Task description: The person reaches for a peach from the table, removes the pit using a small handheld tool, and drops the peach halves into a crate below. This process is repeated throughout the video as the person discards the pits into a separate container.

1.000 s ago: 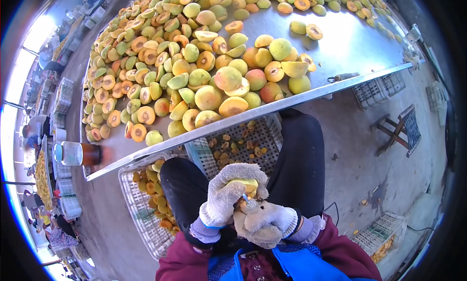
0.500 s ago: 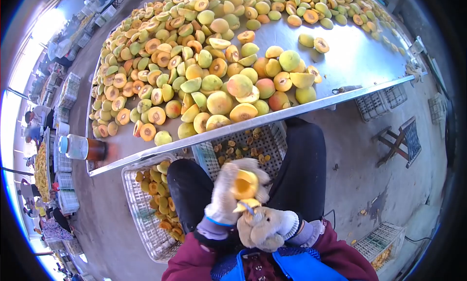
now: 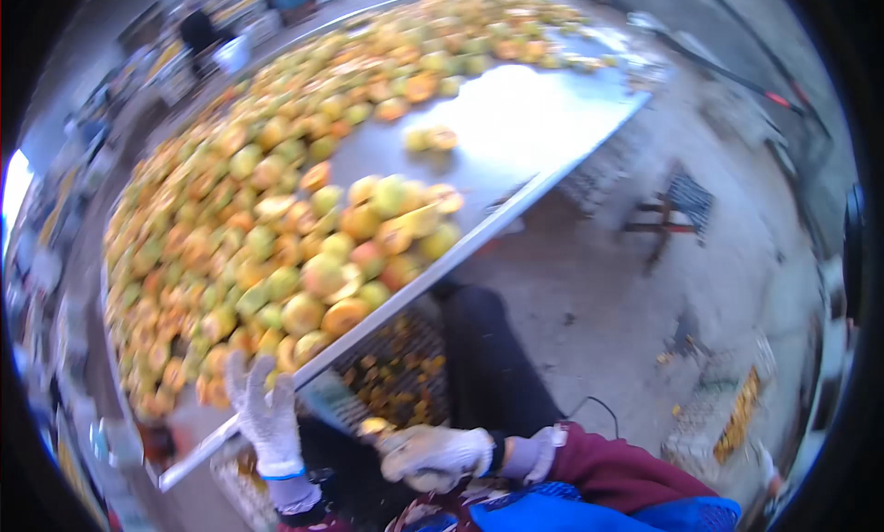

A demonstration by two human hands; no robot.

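My left hand (image 3: 267,417), in a whitish knit glove, reaches over the near edge of the metal table (image 3: 502,221). Its fingers are spread beside the fruit halves (image 3: 302,314), and nothing shows in its grasp. Low in the middle, my gloved right hand (image 3: 437,456) stays closed around a small metal-tipped tool, mostly hidden by the fingers and blur. A yellow-orange fruit piece (image 3: 376,427) shows at its fingertips. Whole and halved fruit lie heaped on the table.
Below the table is a crate (image 3: 336,401) with fruit scraps. Another crate (image 3: 235,481) is partly visible at lower left. A folding stool (image 3: 677,210) and a crate (image 3: 714,412) stand at right. A jar (image 3: 124,442) is at the left corner.
The view has turned and blurred. My left hand has let go of the fruit half and moved from my right hand to the table edge, its fingers now spread.
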